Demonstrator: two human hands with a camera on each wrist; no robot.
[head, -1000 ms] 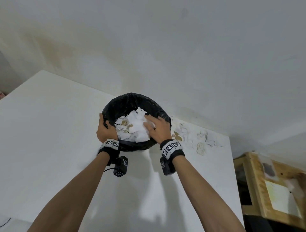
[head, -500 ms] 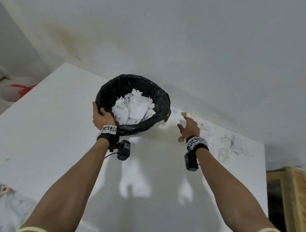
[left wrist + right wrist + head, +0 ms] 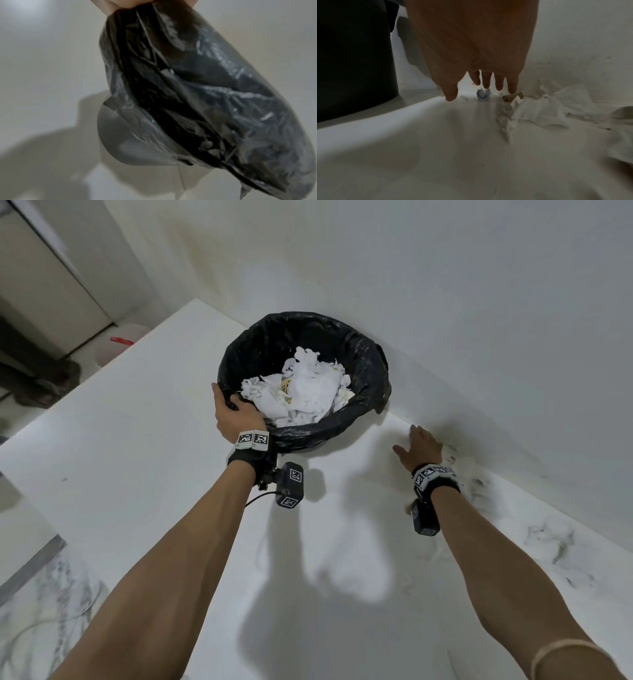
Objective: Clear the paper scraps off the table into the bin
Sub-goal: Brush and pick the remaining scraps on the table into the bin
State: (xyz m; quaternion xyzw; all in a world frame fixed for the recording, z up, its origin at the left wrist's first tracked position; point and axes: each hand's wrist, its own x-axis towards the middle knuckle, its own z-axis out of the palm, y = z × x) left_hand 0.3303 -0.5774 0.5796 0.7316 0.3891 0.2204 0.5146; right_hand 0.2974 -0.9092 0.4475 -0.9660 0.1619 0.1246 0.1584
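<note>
A round bin (image 3: 363,364) lined with a black bag (image 3: 214,94) stands on the white table (image 3: 154,440) against the wall, half full of crumpled white paper (image 3: 305,392). My left hand (image 3: 236,412) grips the bin's near rim through the bag. My right hand (image 3: 419,448) hovers to the right of the bin with straight, spread fingers (image 3: 486,82) and holds nothing. Under and beyond it lie paper scraps: a white crumpled piece (image 3: 537,112), a small bluish one (image 3: 482,95) and a brown bit (image 3: 511,97). More white scraps (image 3: 548,539) lie along the wall to the right.
The wall (image 3: 445,302) runs right behind the bin and the scraps. To the left, beyond the table's edge, a white round object with a red mark (image 3: 120,347) sits lower down. A marbled floor (image 3: 51,611) shows at the lower left.
My right hand left the paper in the bin and moved right, down to the scraps by the wall. The left hand kept its grip on the bin's rim.
</note>
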